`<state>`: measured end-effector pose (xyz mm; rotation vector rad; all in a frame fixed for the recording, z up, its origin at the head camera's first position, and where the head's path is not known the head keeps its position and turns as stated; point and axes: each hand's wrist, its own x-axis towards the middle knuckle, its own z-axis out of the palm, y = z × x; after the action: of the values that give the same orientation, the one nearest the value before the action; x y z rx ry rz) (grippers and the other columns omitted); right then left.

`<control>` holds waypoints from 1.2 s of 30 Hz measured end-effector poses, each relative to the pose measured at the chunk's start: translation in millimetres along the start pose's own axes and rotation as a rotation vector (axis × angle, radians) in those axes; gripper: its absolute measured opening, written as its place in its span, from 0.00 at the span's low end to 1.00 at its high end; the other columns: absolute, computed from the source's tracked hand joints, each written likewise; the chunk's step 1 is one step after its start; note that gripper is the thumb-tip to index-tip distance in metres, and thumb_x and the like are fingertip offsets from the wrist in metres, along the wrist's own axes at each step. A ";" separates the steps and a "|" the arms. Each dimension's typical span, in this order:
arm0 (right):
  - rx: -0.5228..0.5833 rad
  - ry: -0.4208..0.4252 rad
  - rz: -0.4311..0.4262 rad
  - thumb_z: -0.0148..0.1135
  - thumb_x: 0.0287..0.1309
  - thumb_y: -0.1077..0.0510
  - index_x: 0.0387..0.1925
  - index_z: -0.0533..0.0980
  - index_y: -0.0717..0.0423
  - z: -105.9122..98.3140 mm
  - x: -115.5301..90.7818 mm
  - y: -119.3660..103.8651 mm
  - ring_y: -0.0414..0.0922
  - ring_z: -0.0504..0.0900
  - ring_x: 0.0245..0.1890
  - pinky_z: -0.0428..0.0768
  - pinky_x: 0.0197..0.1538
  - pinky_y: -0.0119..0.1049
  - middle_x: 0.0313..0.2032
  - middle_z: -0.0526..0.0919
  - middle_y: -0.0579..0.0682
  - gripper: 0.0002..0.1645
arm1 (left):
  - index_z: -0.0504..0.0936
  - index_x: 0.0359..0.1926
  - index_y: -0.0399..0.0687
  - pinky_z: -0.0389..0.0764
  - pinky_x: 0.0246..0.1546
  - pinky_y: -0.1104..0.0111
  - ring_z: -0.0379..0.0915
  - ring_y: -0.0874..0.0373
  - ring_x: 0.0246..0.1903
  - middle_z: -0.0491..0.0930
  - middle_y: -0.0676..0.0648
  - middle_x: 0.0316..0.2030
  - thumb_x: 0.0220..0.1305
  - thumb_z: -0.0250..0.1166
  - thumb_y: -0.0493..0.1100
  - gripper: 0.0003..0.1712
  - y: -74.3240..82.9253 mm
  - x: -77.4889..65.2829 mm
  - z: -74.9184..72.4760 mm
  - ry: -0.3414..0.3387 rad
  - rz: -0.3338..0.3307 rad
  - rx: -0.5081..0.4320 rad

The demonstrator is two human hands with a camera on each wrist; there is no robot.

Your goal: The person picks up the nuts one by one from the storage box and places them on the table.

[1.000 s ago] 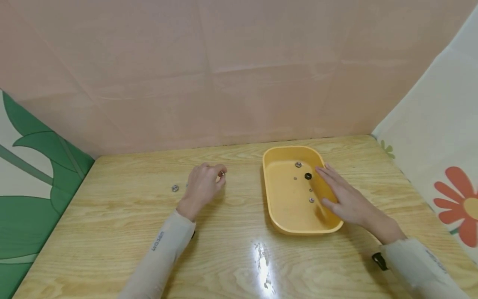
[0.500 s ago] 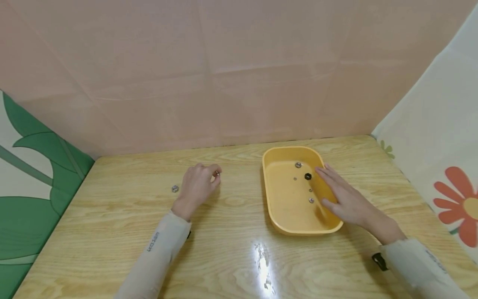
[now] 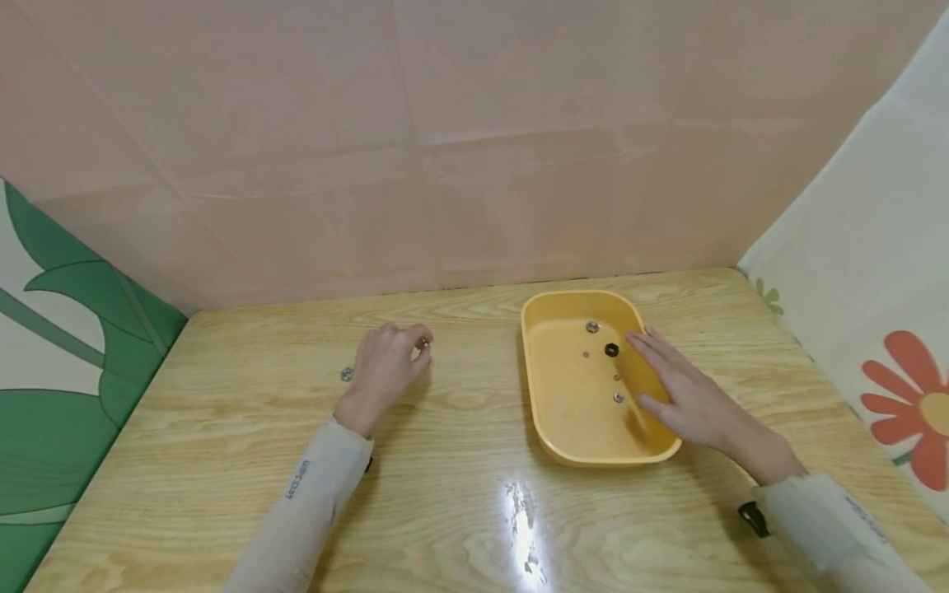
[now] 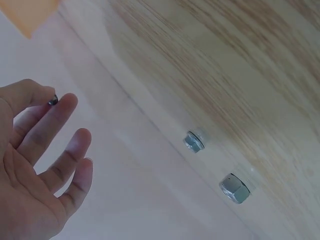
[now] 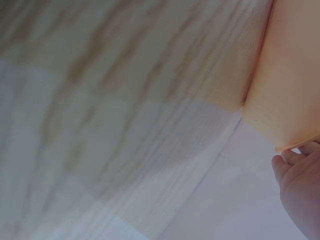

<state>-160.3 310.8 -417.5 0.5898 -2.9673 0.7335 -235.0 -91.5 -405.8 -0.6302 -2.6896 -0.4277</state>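
Observation:
Between thumb and index finger, my left hand (image 3: 383,368) pinches a small dark metal piece (image 4: 53,100), mostly covered by the fingertips; the other fingers are spread in the left wrist view. Two silver nuts stand on the table near that hand: a larger hex nut (image 4: 235,188) and a smaller flanged nut (image 4: 193,141). In the head view one nut (image 3: 347,374) shows left of the wrist. My right hand (image 3: 693,403) rests over the right rim of a yellow tray (image 3: 544,441), index finger and thumb straight. Its other fingertips (image 5: 280,167) touch the rim's underside.
Inside the tray lie a black nut (image 3: 611,350), a silver nut (image 3: 592,327), another silver nut (image 3: 619,398) and tiny metal pieces (image 3: 586,354). The wooden table (image 3: 460,461) meets a pink cloth wall (image 3: 474,206) at the back. Printed panels flank both sides.
My left hand has drifted a little to the left with the small piece still pinched, and now comes close to the nut beside it. The right hand and tray have stayed put.

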 end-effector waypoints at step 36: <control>0.010 -0.012 0.013 0.59 0.61 0.61 0.77 0.47 0.59 0.2 0.5 1.0 0.62 0.42 0.78 0.52 0.70 0.70 0.77 0.47 0.66 0.49 | 0.88 0.36 0.44 0.74 0.22 0.65 0.75 0.53 0.23 0.88 0.47 0.31 0.57 0.70 0.35 0.05 -20.3 -9.5 -7.7 0.013 -0.001 0.020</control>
<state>-161.1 311.4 -418.0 0.5782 -2.9825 0.7494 -234.6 -115.2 -406.9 -0.6186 -2.6782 -0.4036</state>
